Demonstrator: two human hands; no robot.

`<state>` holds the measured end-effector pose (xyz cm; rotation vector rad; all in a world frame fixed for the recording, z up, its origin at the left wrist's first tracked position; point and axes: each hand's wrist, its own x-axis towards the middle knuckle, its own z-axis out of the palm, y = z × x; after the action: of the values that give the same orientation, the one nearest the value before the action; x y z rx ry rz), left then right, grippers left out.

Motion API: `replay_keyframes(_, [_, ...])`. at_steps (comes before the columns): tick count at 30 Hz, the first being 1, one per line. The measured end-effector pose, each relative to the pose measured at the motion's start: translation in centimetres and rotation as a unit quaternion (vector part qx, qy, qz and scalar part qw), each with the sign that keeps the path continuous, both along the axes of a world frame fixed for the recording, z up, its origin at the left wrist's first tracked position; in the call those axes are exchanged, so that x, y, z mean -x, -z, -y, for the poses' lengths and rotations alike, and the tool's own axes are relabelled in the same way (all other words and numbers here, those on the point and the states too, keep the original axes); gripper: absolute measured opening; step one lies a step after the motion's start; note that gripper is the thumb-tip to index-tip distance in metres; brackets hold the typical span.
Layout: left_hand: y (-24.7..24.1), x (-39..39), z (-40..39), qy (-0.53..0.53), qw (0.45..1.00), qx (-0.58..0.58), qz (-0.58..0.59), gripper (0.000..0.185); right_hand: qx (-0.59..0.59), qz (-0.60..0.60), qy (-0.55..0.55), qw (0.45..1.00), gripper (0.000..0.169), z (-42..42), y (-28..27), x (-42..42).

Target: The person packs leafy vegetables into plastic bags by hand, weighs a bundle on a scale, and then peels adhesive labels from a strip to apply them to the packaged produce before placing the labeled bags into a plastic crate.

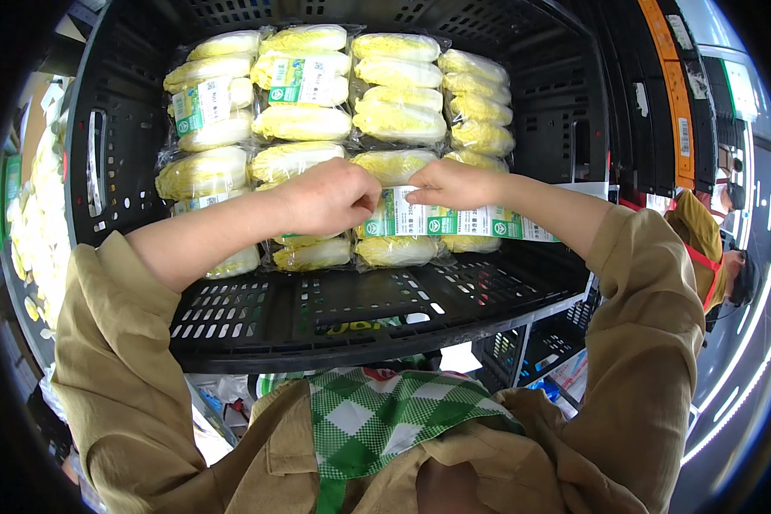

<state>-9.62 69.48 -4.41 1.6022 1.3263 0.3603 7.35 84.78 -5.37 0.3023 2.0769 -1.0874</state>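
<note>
My right hand [453, 184] pinches the upper edge of a strip of green and white printed labels [475, 220] between thumb and fingers. The strip trails right, past my right forearm. My left hand [334, 196] is curled at the strip's left end; its fingertips are hidden, so whether it grips the strip is unclear. Beneath both hands lie clear-wrapped packs of small napa cabbages [398, 167], arranged in rows inside a black plastic crate [372, 302]. Some packs at the left bear labels, such as a label [302, 80] on a back pack. Those at the back right show no labels.
The crate's raised, perforated walls surround the packs. More pale yellow produce [38, 225] is heaped beyond its left side. At the right are stacked black crates and an orange crate [671, 96]. A person [700, 238] in tan with a dark cap stands farther right.
</note>
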Motion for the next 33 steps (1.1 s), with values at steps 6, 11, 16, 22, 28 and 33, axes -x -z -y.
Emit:
replay_keyframes(6, [2.6,-2.9,1.4,-0.004,0.988,-0.151,0.028,0.025,-0.038,-0.023,-0.018,0.999,0.032,0.2,0.1,-0.4])
replay_keyframes(11, [3.1,-3.9,2.5,-0.029,0.972,-0.233,0.006,0.033,0.009,0.046,0.063,0.997,0.036,-0.4,-1.8,-0.6])
replay_keyframes(16, [2.8,-4.0,3.2,-0.018,0.968,-0.249,-0.006,0.039,0.011,0.123,0.090,0.988,0.040,-2.3,-5.0,-1.4])
replay_keyframes(22, [2.5,-4.2,3.4,0.004,0.967,-0.252,-0.030,0.045,-0.086,0.141,0.033,0.986,0.036,-4.5,-9.0,-3.1])
replay_keyframes(28, [3.1,-5.6,3.7,0.142,0.942,-0.246,-0.177,0.056,-0.277,0.147,-0.116,0.942,0.032,-7.0,-13.9,-3.0])
replay_keyframes(33, [3.5,-4.6,1.9,0.088,0.984,-0.105,0.112,0.049,-0.143,-0.007,0.098,0.985,0.027,-7.0,-15.8,-3.8])
